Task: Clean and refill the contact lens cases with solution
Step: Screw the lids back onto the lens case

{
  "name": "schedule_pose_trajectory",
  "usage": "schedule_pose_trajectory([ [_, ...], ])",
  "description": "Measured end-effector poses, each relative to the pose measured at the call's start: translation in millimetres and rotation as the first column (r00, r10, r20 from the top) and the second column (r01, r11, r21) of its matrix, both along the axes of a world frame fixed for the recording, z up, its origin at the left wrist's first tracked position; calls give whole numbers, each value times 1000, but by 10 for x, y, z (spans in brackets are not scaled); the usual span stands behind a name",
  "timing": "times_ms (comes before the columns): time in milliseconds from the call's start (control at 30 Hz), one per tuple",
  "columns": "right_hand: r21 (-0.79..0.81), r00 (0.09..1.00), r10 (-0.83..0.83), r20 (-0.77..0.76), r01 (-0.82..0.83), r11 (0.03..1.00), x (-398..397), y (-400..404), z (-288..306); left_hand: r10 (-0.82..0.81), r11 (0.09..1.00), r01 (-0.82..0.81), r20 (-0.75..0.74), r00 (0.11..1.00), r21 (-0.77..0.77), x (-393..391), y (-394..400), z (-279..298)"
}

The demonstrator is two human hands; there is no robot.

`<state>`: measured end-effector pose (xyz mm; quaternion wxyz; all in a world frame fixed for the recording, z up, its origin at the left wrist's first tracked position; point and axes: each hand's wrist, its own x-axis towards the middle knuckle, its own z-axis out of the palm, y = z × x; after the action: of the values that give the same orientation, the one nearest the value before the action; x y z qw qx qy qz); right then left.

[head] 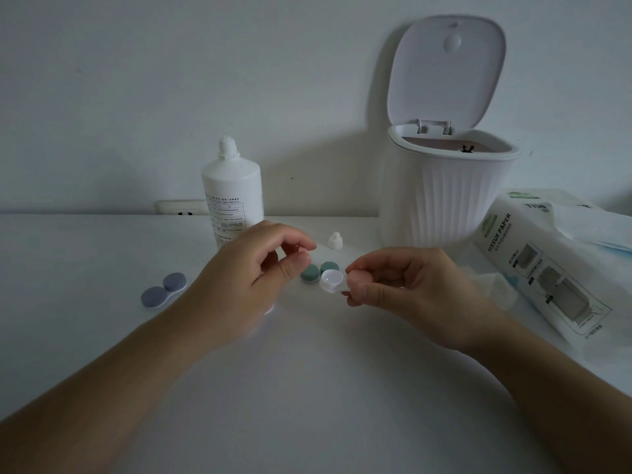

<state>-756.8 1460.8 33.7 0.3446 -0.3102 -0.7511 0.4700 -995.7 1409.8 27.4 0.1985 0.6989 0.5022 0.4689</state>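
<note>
- White table (102, 254) against a plain wall; dim light
- right hand (407, 282) pinches an open white lens case (331, 281) by its right end; left well uncapped, held just above the table
- left hand (249, 271) beside it, thumb and finger curled together; cannot tell if they hold anything
- two green caps (318, 271) lie just behind the case
- grey-capped case (163, 289) near left, closed
- solution bottle (233, 196) far centre, uncapped; its cap (335, 240) to the right
- open bin (448, 186) and tissue pack (547, 265) far right
</note>
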Motion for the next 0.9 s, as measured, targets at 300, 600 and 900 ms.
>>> schedule_pose_trajectory([
  [300,23,1000,3,17,-3,1000,-6,-18,4,-3,997,25,303,953,-69,41,-43,45],
  [600,48,999,35,20,-36,998,-15,-22,3,-35,999,34,77,996,9,135,-60,11],
  [900,69,1000,24,-19,-23,997,-12,-6,-20,-28,998,28,6,1000,51,164,-88,37],
])
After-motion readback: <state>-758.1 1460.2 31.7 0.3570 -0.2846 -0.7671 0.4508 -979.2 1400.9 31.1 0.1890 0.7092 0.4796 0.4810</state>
